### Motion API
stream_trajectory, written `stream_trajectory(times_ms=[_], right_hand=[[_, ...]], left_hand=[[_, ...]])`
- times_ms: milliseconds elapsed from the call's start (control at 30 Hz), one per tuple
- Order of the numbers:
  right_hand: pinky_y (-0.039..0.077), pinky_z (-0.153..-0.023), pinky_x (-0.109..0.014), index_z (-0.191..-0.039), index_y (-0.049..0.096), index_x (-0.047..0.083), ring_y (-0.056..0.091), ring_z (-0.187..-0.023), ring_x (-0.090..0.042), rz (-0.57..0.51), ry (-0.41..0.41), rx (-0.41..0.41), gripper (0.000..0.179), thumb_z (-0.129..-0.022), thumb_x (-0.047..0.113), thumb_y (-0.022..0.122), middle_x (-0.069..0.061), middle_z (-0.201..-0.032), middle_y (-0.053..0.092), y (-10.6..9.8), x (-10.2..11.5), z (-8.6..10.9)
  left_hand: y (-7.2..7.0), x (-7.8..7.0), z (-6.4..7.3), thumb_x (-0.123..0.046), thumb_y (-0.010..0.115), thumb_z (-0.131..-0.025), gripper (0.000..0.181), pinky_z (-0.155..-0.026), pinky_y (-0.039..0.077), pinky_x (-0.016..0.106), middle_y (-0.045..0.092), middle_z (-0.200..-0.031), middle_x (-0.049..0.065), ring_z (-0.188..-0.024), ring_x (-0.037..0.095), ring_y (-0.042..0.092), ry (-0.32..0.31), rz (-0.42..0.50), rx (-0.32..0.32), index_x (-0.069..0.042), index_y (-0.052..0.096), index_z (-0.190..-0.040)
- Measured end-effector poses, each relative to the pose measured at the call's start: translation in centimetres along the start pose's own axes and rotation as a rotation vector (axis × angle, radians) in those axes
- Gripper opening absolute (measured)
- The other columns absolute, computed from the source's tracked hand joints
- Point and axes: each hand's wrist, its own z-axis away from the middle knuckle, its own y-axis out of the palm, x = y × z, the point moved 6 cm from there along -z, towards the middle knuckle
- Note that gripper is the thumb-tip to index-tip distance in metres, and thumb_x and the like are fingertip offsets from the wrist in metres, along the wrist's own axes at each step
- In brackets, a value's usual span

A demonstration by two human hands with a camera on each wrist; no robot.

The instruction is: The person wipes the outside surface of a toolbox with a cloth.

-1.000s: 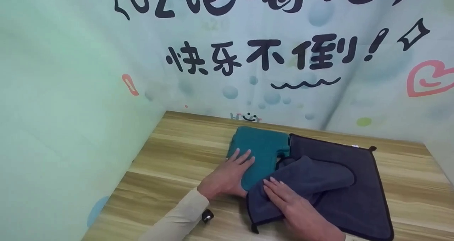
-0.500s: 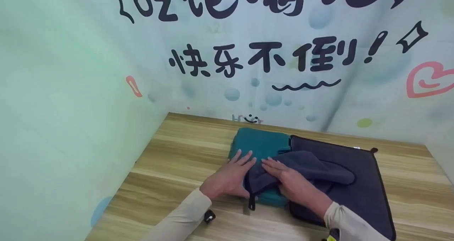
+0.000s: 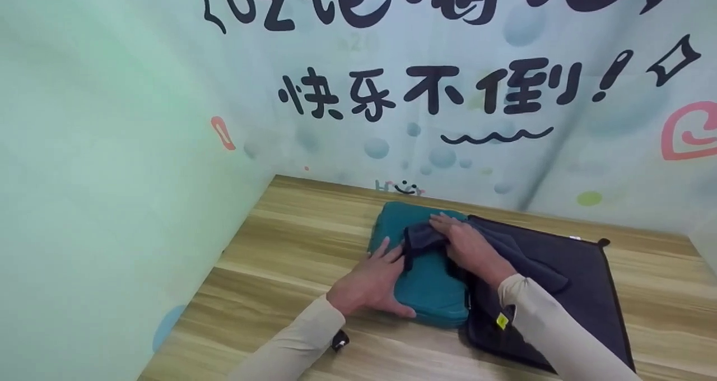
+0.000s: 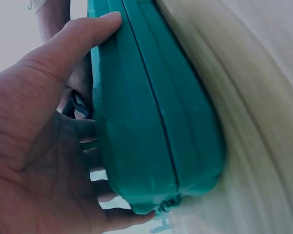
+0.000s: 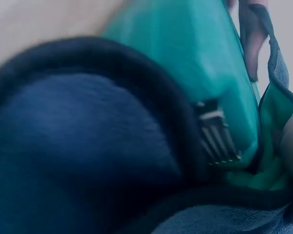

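Note:
A teal case (image 3: 428, 294) with rounded corners lies on the wooden table. My left hand (image 3: 372, 280) rests on its left part with spread fingers, the thumb near its front edge. In the left wrist view, the thumb lies along the case's side (image 4: 136, 97) near the seam. My right hand (image 3: 473, 252) presses a dark blue cloth (image 3: 423, 240) with black edging onto the case top, fingers stretched toward the back. In the right wrist view the cloth (image 5: 88, 131) covers much of the case, with a ribbed fitting (image 5: 219, 136) beside its edge.
A larger dark cloth (image 3: 588, 302) with black edging lies flat right of the case, a loop (image 3: 603, 242) at its far corner. Behind the table (image 3: 285, 246) hangs a printed backdrop (image 3: 336, 151); another pale sheet (image 3: 112, 173) stands on the left.
My right hand has slid the cloth away from me over the case top, baring its near part. The left hand stays on the case. The view has shifted slightly.

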Motion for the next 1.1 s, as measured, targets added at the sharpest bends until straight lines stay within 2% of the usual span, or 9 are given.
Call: stream_trajectory(times_ms=[200,367,533,700,767,900,1000,1100], right_hand=[[0.051,-0.092,-0.055,-0.139,0.055,-0.011,0.063,-0.109,-0.047,0.031,0.124,0.016,0.051,-0.089,-0.018,0.053,-0.03,-0.138,0.055,-0.3,-2.0,-1.1],[0.053,-0.087,-0.055,-0.14,0.054,-0.01,0.065,-0.103,-0.043,-0.022,0.214,0.025,0.05,-0.091,-0.016,0.05,-0.03,-0.134,0.057,-0.6,-3.9,-1.5],[0.051,-0.084,-0.054,-0.133,0.062,-0.002,0.063,-0.097,-0.036,-0.105,0.238,0.021,0.042,-0.095,-0.013,0.047,-0.023,-0.124,0.063,-0.9,-5.1,-1.8],[0.049,-0.093,-0.057,-0.128,0.065,0.004,0.063,-0.098,-0.034,-0.162,0.255,0.033,0.031,-0.102,-0.004,0.05,-0.018,-0.121,0.066,-1.3,-5.8,-2.1],[0.049,-0.093,-0.056,-0.126,0.066,0.004,0.063,-0.096,-0.033,-0.178,0.266,0.04,0.028,-0.103,-0.002,0.05,-0.016,-0.117,0.066,-1.3,-6.1,-2.2],[0.05,-0.083,-0.051,-0.122,0.067,-0.002,0.062,-0.088,-0.032,-0.213,0.254,0.055,0.028,-0.102,-0.004,0.047,-0.017,-0.109,0.067,-1.4,-6.5,-2.5],[0.047,-0.074,-0.046,-0.116,0.068,-0.006,0.06,-0.077,-0.029,-0.256,0.276,0.061,0.027,-0.102,-0.005,0.045,-0.015,-0.095,0.066,-1.4,-7.0,-2.6],[0.042,-0.066,-0.04,-0.1,0.068,-0.005,0.053,-0.066,-0.024,-0.299,0.327,0.063,0.024,-0.103,-0.002,0.044,-0.008,-0.078,0.057,-1.4,-7.7,-2.8]], left_hand=[[-0.4,-0.1,0.2,-0.068,0.076,-0.078,0.107,-0.112,0.028,0.059,0.015,-0.168,0.008,-0.152,0.037,0.006,0.011,0.056,-0.013,-0.014,0.034,-0.16],[-0.4,-0.3,0.2,-0.068,0.077,-0.077,0.111,-0.112,0.028,0.06,0.016,-0.168,0.008,-0.152,0.037,0.006,0.017,0.055,-0.014,-0.016,0.028,-0.162],[-0.3,-0.3,0.2,-0.069,0.077,-0.078,0.111,-0.112,0.028,0.06,0.013,-0.169,0.006,-0.152,0.037,0.006,0.027,0.046,-0.016,-0.016,0.027,-0.162],[-0.3,-0.3,0.1,-0.069,0.076,-0.078,0.111,-0.112,0.027,0.059,0.011,-0.169,0.005,-0.152,0.036,0.004,0.02,0.046,-0.007,-0.017,0.026,-0.163],[-0.3,-0.3,0.1,-0.069,0.076,-0.078,0.111,-0.113,0.027,0.059,0.01,-0.169,0.005,-0.153,0.036,0.004,0.014,0.043,-0.003,-0.018,0.026,-0.163],[-0.3,-0.2,0.1,-0.069,0.076,-0.078,0.111,-0.113,0.026,0.058,0.01,-0.169,0.004,-0.153,0.035,0.004,0.003,0.042,0.003,-0.018,0.025,-0.163],[-0.2,-0.2,0.2,-0.068,0.076,-0.079,0.111,-0.113,0.026,0.058,0.009,-0.169,0.004,-0.153,0.035,0.003,0.001,0.045,0.004,-0.018,0.025,-0.163],[-0.2,-0.2,0.2,-0.068,0.075,-0.079,0.11,-0.112,0.027,0.059,0.009,-0.169,0.004,-0.153,0.035,0.003,0.003,0.043,0.004,-0.018,0.024,-0.163]])
